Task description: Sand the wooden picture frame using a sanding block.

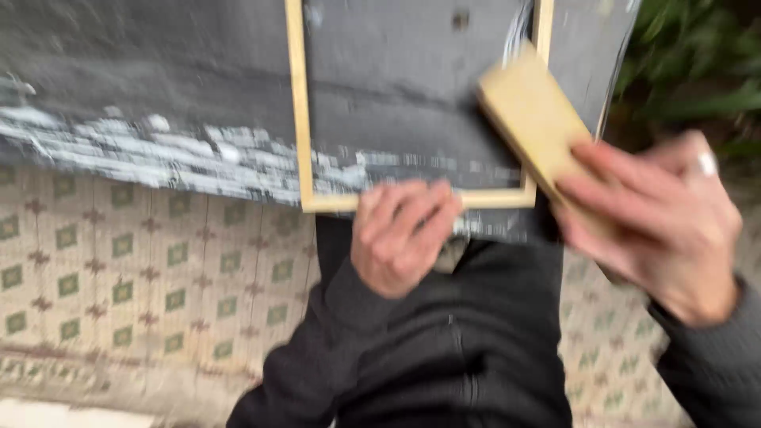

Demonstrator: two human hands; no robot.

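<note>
Left hand curled tight over bottom rail of wooden frame, propped against dark wall; right hand clamped on pale sanding block, pressed to frame's right rail; patterned tiles below; picture blurred.

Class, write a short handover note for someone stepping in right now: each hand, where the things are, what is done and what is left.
Left hand: gripping the bottom edge of the wooden frame, holding it steady.
Right hand: holding a tan block against the frame's lower right corner.
The frame stands before a dark board, above a tiled floor.
Done: cannot tell; the picture is blurred.
Left: bare wood shows along the left and bottom rails.
</note>
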